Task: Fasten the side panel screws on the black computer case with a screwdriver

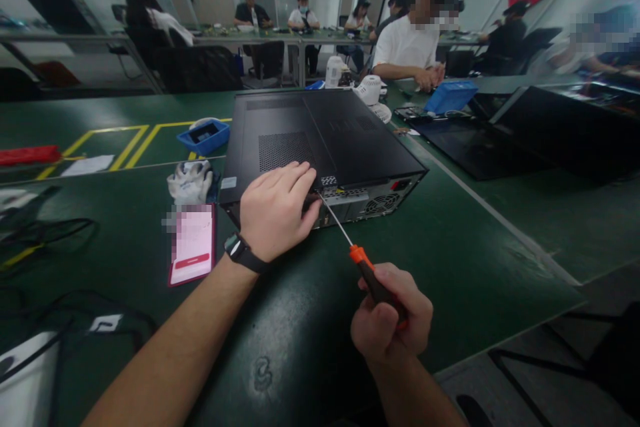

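Observation:
A black desktop computer case lies on its side on the green table, its rear panel with a fan grille and power socket facing me. My left hand lies over its near edge, fingers stretched along the top and thumb down by the rear panel. In my right hand is a screwdriver with an orange and black handle, fingers wrapped round it. Its thin shaft points up and left to the case's rear edge, beside my left thumb. The tip and whatever it meets there are too small to make out.
Left of the case are a phone, work gloves and a blue bin. Black cables run along the far left. Dark panels and another blue bin lie right. A person works across the table.

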`<control>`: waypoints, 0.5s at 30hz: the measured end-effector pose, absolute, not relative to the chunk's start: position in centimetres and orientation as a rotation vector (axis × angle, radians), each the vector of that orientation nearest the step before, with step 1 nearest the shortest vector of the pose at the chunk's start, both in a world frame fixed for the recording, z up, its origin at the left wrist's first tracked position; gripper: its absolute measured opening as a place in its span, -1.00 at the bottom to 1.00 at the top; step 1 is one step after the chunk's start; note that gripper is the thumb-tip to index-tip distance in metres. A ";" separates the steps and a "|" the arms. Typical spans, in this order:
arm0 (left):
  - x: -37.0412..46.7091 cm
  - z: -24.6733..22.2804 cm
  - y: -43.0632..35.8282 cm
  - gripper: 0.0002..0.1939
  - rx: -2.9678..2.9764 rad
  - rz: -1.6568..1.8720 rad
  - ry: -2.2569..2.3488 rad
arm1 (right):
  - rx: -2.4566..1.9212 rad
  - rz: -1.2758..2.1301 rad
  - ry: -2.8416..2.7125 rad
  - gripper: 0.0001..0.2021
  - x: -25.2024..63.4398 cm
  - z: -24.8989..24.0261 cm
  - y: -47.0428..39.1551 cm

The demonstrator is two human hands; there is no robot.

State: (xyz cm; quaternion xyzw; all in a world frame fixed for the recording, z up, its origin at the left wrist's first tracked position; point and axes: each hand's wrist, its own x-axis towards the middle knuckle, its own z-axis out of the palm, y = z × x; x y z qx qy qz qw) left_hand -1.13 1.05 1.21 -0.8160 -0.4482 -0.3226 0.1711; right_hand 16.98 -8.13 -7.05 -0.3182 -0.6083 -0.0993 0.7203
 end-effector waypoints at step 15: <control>-1.2 1.1 1.0 -0.56 -2.309 -0.911 -1.273 | -0.774 -0.191 -1.341 -0.68 17.2 -7.1 -8.5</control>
